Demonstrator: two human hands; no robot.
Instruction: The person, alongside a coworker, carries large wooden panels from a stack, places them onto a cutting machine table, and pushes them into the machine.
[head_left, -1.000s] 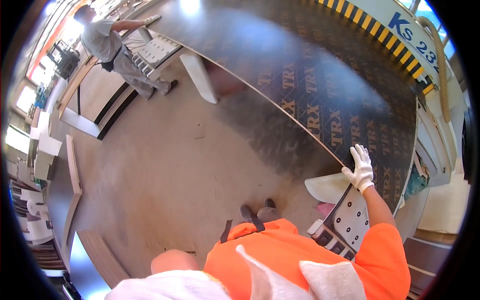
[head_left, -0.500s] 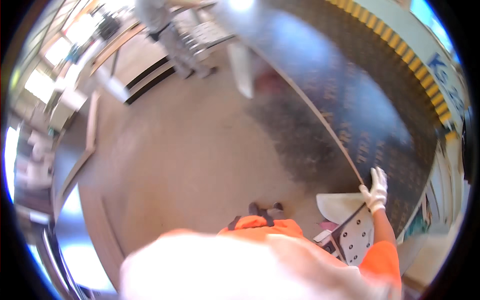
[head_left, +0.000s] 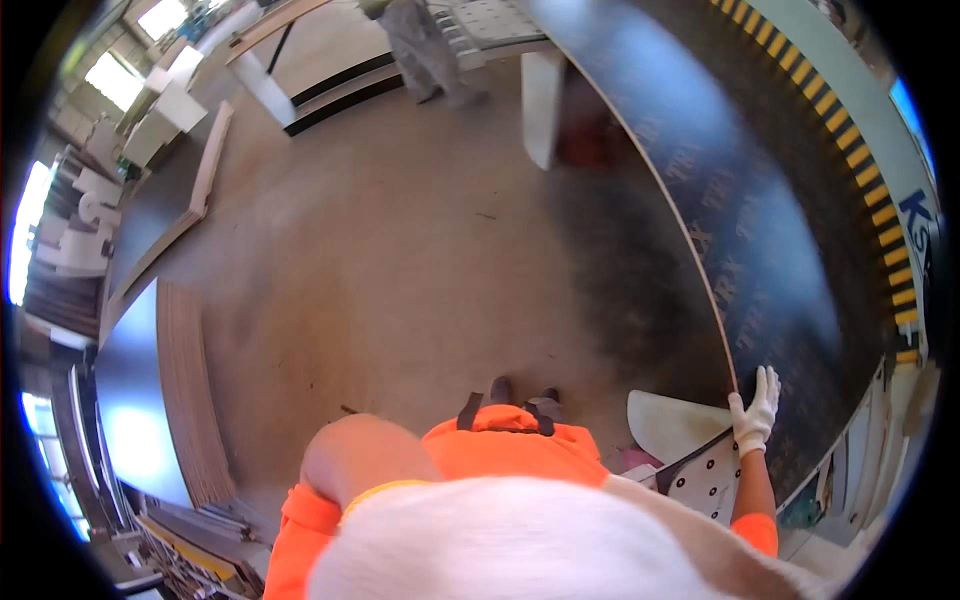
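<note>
My right hand (head_left: 755, 410), in a white glove, lies on the near end of a large dark printed panel (head_left: 760, 250) with its fingers spread and the thumb at the panel's edge. Beneath that end are a curved off-white support (head_left: 665, 420) and a white plate (head_left: 700, 480) with round dark holes. My left hand (head_left: 520, 545) is a blurred white gloved shape very close to the camera at the bottom, over my orange clothing; its fingers and anything in them cannot be made out.
A co-worker's legs (head_left: 415, 50) stand at the panel's far end beside a wooden frame (head_left: 262, 95). Along the left are stacked boards (head_left: 195, 390) and leaning panels (head_left: 150, 230). A machine with a yellow-black striped edge (head_left: 870, 180) lines the right. Concrete floor (head_left: 380, 250) lies between.
The view has turned, so the co-worker sits higher and farther right, partly cut off. My left hand has risen closer to the camera. My right hand remains on the panel.
</note>
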